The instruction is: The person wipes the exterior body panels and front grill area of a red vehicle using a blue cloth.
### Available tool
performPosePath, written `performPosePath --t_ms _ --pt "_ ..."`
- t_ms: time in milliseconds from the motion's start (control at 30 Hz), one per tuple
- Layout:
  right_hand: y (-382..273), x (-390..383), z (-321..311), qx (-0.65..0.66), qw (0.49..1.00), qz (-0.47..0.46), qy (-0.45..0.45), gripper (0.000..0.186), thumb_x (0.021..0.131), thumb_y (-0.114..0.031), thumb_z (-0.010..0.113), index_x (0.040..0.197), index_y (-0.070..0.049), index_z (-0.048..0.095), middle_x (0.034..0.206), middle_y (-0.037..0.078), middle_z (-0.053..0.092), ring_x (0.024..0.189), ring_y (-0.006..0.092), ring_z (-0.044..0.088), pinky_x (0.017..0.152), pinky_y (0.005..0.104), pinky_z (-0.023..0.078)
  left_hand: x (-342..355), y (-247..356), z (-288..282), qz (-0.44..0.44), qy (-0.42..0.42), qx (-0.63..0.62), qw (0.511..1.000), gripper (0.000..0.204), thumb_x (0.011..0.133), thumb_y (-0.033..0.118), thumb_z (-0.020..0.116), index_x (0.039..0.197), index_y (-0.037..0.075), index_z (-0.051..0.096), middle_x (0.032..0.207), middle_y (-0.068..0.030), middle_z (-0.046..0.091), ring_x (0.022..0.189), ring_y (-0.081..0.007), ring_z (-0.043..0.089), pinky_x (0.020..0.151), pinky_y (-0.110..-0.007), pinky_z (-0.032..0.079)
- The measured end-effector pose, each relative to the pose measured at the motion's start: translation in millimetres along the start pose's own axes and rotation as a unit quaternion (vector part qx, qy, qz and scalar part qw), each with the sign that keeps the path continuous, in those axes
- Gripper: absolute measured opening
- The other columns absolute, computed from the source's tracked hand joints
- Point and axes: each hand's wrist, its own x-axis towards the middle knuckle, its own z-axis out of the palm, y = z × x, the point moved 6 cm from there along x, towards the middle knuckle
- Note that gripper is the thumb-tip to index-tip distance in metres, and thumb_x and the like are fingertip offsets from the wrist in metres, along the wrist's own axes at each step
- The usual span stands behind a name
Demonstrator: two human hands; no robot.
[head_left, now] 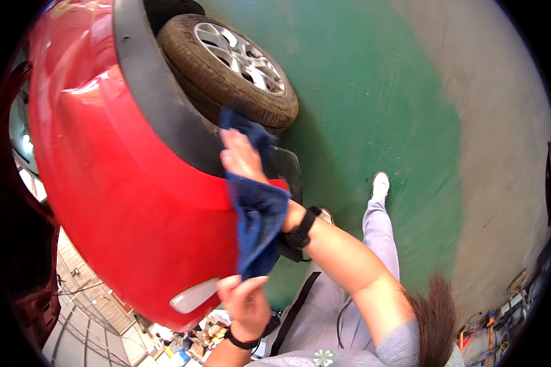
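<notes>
One blue cloth (260, 208): at edge of red car (134, 183), near tire (217, 82).
Right hand (243, 156): on the cloth, blurred; grip I cannot tell.
Left hand (246, 306): apart, at cloth's lower end; grip also unclear.

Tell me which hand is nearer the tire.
Right. The right hand is near the tire, on the blue cloth; the left hand is farther, at the cloth's lower end.

The floor (410, 128) is green with a grey-brown stretch (502, 128) at the right; a white shoe (380, 183) rests on the green.
</notes>
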Motion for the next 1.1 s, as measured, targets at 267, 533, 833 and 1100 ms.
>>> performPosePath --t_ms 267,533,833,1100 --pt "-19 -13 3 -0.067 0.996 0.051 -0.004 0.051 0.093 -0.021 0.052 0.139 -0.001 0.045 0.142 0.028 0.044 0.134 0.0414 0.039 0.112 0.0479 0.031 11 -2 7 -0.087 -0.128 -0.002 0.988 0.015 0.083 -0.001 0.060 0.095 0.006 0.065 0.083 -0.0145 0.056 0.073 -0.0333 0.060 0.063 -0.041 0.049" --pt "-16 -82 -43 0.503 0.743 0.438 -0.042 0.033 0.101 -0.021 0.039 0.123 -0.002 0.053 0.130 0.021 0.050 0.123 0.0360 0.045 0.110 0.0453 0.033 36 38 -49 -0.101 -0.017 -0.003 0.995 0.015 0.080 -0.004 0.061 0.093 0.003 0.064 0.081 -0.0124 0.057 0.082 -0.0314 0.057 0.073 -0.039 0.046" --pt "-105 12 -117 0.336 0.785 0.468 -0.228 0.054 0.102 -0.053 0.034 0.128 -0.013 0.058 0.125 0.002 0.064 0.115 0.0167 0.057 0.098 0.0337 0.038 61 27 -88 -0.136 0.090 -0.102 0.981 0.023 0.087 -0.005 0.059 0.108 0.003 0.063 0.088 -0.0132 0.054 0.073 -0.0291 0.058 0.063 -0.038 0.048" --pt "-192 106 -137 0.337 0.838 0.343 -0.259 0.029 0.094 -0.003 0.055 0.123 -0.004 0.053 0.118 0.010 0.064 0.106 0.0209 0.062 0.095 0.0344 0.049 125 33 -104 0.011 0.194 -0.108 0.975 0.030 0.085 -0.003 0.065 0.114 0.006 0.061 0.090 -0.0106 0.055 0.072 -0.0292 0.059 0.060 -0.038 0.050"
